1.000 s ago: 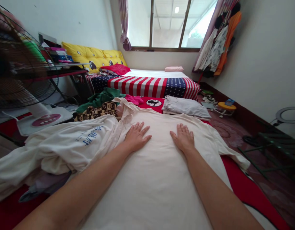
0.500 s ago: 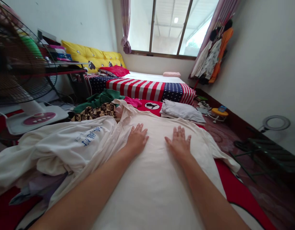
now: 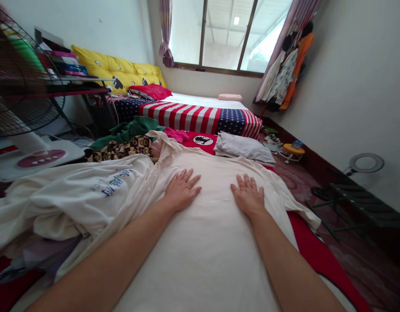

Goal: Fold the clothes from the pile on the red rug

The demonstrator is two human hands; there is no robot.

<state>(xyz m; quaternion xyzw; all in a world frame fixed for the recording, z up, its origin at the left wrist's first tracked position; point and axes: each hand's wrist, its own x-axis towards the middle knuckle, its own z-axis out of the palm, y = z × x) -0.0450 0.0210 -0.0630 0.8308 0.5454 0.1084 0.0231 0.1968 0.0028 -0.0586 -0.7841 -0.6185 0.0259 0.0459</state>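
Two open hands lie flat on a cream shirt [image 3: 206, 242] spread across the middle and lower part of the frame; the left hand [image 3: 180, 190] presses palm-down at centre left, the right hand [image 3: 248, 195] palm-down at centre right, fingers spread and gripping nothing; the cloth runs beneath both palms and on toward the lower edge between the forearms. Under the shirt a red cover [image 3: 313, 251] shows at the lower right; at the left a heap of pale clothes with blue lettering [image 3: 76, 195] touches the shirt's edge; beyond it lie a green garment [image 3: 131, 130] and a brown patterned one [image 3: 122, 149]; a folded grey piece [image 3: 242, 147] rests just above the right hand. Farther up, a stars-and-stripes blanket [image 3: 200, 117] covers a mattress, with yellow cushions [image 3: 118, 73] at the upper left and a window [image 3: 226, 34] at the top centre; a fan [image 3: 27, 108] stands at the far left; clothes hang [image 3: 287, 73] at the upper right beside the wall.
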